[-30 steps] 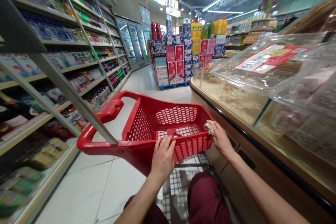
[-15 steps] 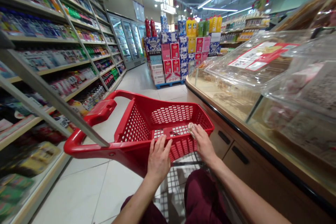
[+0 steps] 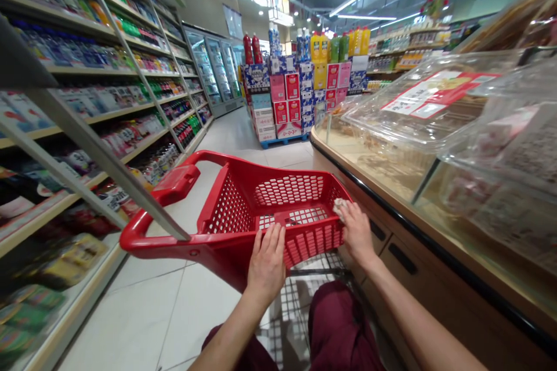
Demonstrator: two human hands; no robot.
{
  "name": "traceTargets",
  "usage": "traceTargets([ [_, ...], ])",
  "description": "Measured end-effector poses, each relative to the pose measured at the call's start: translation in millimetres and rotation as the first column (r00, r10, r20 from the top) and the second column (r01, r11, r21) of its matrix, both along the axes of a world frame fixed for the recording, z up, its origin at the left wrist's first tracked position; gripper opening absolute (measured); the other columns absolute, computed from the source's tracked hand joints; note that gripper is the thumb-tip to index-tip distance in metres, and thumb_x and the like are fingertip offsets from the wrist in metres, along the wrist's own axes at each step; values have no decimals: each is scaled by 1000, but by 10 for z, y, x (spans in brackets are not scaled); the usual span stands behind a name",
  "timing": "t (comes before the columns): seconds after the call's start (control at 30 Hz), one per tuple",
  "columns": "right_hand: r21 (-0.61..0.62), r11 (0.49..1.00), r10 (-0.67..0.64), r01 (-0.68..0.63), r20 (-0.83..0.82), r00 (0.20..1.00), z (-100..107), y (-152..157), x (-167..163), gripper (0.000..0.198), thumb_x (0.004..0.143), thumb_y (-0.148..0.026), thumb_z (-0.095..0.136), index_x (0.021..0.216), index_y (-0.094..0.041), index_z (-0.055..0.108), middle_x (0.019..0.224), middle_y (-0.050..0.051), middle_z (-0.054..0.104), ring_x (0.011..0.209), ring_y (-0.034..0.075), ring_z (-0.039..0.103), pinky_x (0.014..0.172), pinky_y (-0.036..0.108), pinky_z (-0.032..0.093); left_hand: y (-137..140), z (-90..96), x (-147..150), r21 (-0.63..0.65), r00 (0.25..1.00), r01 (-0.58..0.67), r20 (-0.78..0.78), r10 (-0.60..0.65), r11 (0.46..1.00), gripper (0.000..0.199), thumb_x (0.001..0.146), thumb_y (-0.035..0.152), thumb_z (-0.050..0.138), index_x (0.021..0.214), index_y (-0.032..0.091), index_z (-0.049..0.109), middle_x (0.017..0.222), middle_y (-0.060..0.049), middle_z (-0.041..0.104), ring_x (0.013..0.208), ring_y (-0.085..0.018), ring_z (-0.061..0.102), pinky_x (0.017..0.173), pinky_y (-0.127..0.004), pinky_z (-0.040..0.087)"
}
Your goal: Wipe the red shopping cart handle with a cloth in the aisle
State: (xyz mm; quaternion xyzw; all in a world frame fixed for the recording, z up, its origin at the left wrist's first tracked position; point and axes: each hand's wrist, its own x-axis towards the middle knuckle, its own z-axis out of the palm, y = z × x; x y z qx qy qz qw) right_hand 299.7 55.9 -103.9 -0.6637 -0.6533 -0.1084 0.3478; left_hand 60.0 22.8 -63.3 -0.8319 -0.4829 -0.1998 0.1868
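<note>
A red plastic shopping cart (image 3: 243, 240) stands in front of me, its perforated basket turned sideways and its handle on the left. My left hand (image 3: 267, 255) rests on the near rim of the basket, fingers stretched out over the edge and holding nothing. At the basket's right corner, my right hand (image 3: 357, 232) is closed on a crumpled white wipe (image 3: 340, 207). The wipe lies against the rim there, partly covered by the fingers.
Drink shelves (image 3: 96, 69) line the left side, behind a grey metal bar (image 3: 117, 168). On the right, a wooden counter (image 3: 435, 237) holds clear plastic food boxes (image 3: 439, 98). Stacked drink cartons (image 3: 287, 98) stand on a blue pallet ahead, near glass-door fridges (image 3: 213, 64).
My right hand has slid the wipe rightward along the near rim to the basket's corner. My left hand stays on the rim. The whole view has shifted slightly.
</note>
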Motion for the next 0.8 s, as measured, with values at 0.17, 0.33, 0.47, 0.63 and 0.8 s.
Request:
traceTargets([
  [0.17, 6, 1000, 16, -16, 9, 1000, 3, -46, -74, 51, 75, -4, 32, 123, -16, 46, 130, 11, 42, 126, 25, 28, 96, 46, 31, 1, -10, 31, 0, 1000, -28, 1, 28, 1000, 59, 69, 19, 44, 127, 10, 37, 132, -10, 41, 125, -21, 30, 107, -41, 15],
  [0.33, 12, 995, 98, -99, 58, 994, -1, -50, -145, 56, 74, -2, 33, 125, -21, 43, 132, 7, 42, 126, 22, 27, 98, 46, 28, 14, -18, 13, -10, 1000, -9, -14, 9, 1000, 59, 69, 18, 43, 127, 9, 36, 134, -8, 39, 126, -20, 27, 108, -39, 12],
  [0.47, -14, 991, -130, 129, -19, 991, -18, -17, -10, 55, 73, -3, 34, 126, -18, 42, 131, 12, 42, 125, 27, 29, 95, 50, 30, 10, -27, 34, -11, 1000, -23, -22, 23, 1000, 60, 69, 18, 42, 127, 9, 35, 135, -8, 37, 127, -21, 26, 108, -40, 12],
  [0.63, 6, 992, 125, -125, 82, 989, 10, -75, -201, 57, 76, -4, 32, 129, -22, 37, 134, 7, 38, 127, 22, 25, 99, 46, 27, -5, -17, 27, -22, 999, -25, -24, 25, 999, 63, 67, 17, 43, 128, 8, 33, 137, -10, 34, 128, -21, 24, 108, -41, 15],
  [0.8, -25, 993, -114, 114, -22, 993, 48, -50, -165, 58, 74, -3, 32, 128, -19, 39, 131, 11, 41, 125, 27, 29, 95, 52, 29, -10, -41, 37, -11, 999, -18, -38, 17, 1000, 63, 67, 16, 42, 129, 8, 32, 138, -10, 32, 129, -21, 21, 107, -42, 17],
])
